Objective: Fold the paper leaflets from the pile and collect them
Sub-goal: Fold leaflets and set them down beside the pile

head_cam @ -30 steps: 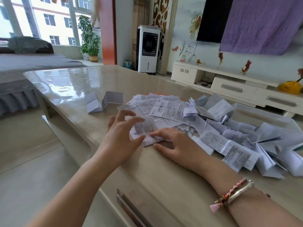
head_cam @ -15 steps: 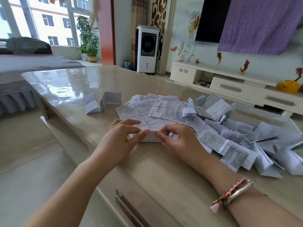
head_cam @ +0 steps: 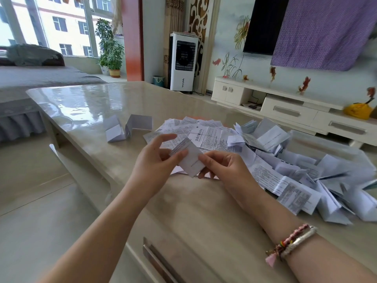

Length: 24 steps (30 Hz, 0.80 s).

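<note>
Head view: a person's left hand point(head_cam: 157, 158) and right hand point(head_cam: 222, 166) together hold one folded leaflet point(head_cam: 190, 158) raised just above the near edge of the desk point(head_cam: 85, 107), in front of the pile of leaflets point(head_cam: 265, 160). The left grip pinches the leaflet's upper left part between thumb and fingers; the right grip closes on its lower right edge. Risks, as judged from this pose: because the leaflet is held in the air with no surface beneath it, a further crease may run crooked, and thin paper pinched only at two edges may spring open or slip and drop back among the unfolded sheets. The loose pile reaches close to the hands, so a sweep of the right forearm could scatter it. The held leaflet appears as a small white rectangle, tilted, with fine grey print along its upper panel and a mostly blank lower face. Two folded leaflets point(head_cam: 127, 128) lie together farther left on the desk, well apart from the pile.
</note>
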Tool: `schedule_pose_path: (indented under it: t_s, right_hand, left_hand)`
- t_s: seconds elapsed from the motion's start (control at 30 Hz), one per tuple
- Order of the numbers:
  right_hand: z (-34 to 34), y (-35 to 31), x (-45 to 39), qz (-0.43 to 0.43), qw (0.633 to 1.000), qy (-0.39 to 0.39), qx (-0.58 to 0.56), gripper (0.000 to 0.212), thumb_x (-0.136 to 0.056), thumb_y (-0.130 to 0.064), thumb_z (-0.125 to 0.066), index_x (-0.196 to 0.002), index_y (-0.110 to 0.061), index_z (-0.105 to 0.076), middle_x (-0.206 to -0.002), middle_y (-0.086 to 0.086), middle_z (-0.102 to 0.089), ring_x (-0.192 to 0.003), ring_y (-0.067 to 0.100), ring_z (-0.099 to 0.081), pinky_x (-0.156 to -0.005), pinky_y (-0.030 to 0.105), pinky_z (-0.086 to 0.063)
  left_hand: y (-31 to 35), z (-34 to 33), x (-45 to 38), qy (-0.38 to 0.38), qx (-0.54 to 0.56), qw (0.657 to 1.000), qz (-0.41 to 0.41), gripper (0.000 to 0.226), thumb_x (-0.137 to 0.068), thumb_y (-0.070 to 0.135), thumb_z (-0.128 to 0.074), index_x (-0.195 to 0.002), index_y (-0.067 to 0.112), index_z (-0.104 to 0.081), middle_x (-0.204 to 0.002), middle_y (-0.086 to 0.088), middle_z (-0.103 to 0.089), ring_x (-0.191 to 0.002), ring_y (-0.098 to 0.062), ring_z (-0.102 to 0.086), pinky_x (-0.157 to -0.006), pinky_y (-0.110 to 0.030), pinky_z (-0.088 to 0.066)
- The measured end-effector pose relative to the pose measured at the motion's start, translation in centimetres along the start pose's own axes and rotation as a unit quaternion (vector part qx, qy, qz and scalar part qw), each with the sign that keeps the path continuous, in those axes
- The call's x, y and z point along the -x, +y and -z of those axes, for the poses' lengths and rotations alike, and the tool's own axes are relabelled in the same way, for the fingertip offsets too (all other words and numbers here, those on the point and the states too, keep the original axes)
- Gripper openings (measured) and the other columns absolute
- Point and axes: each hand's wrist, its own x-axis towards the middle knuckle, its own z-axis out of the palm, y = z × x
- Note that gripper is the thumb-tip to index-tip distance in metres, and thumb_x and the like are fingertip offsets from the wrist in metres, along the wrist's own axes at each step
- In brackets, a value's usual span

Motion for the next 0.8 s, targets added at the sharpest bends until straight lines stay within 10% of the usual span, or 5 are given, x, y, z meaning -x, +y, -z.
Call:
schedule_pose_path:
  t_s: [0.2, 0.37, 0.6, 0.8]
  right_hand:
    - [0.0, 0.9, -1.1, 0.086, 0.954, 0.091, 0.273, 0.014, -0.094, -0.028, -0.057, -0.103, -0.020, -0.065, -0.108, -0.006, -0.061, -0.100, 0.003, -0.054, -0.084, 0.019, -0.043]
    - [-0.3, 1.2, -1.9, -0.006, 0.881, 0.033, 0.473, 0.046, -0.097, -0.050, -0.038, -0.133, -0.025, -0.054, -0.156, 0.003, -0.025, -0.145, 0.018, -0.014, -0.115, 0.037, -0.014]
    - [-0.2, 1.9, -2.1, -0.092, 0.854, -0.025, 0.511, 0.065, -0.091, -0.067, -0.022, -0.148, -0.036, -0.030, -0.161, 0.008, -0.014, -0.149, 0.021, -0.004, -0.119, 0.037, -0.003]
    - [-0.1, 1.3, -1.4, -0.065, 0.856, -0.021, 0.513, 0.060, -0.092, -0.066, -0.031, -0.142, -0.034, -0.040, -0.140, 0.004, -0.038, -0.131, 0.023, -0.039, -0.103, 0.035, -0.033]
  left_hand:
    - [-1.8, 3.6, -2.3, 0.127, -0.121, 0.984, 0.027, 0.026, -0.083, 0.022, -0.073, -0.106, 0.027, -0.061, -0.083, -0.004, -0.070, -0.079, -0.018, -0.067, -0.068, -0.024, -0.048]
    - [-3.1, 5.7, -3.6, 0.183, -0.208, 0.961, 0.007, 0.028, -0.084, 0.018, -0.071, -0.105, 0.019, -0.052, -0.095, 0.000, -0.060, -0.081, -0.021, -0.058, -0.070, -0.028, -0.037]
    - [-3.7, 4.8, -4.1, 0.165, -0.392, 0.905, -0.020, 0.005, -0.089, 0.022, -0.062, -0.092, 0.019, -0.063, -0.115, -0.003, -0.048, -0.115, -0.030, -0.039, -0.094, -0.038, -0.031]
    - [-3.7, 4.9, -3.1, 0.088, -0.392, 0.914, -0.062, 0.020, -0.089, 0.039, -0.062, -0.099, 0.026, -0.073, -0.107, 0.005, -0.059, -0.109, -0.024, -0.047, -0.088, -0.035, -0.040]
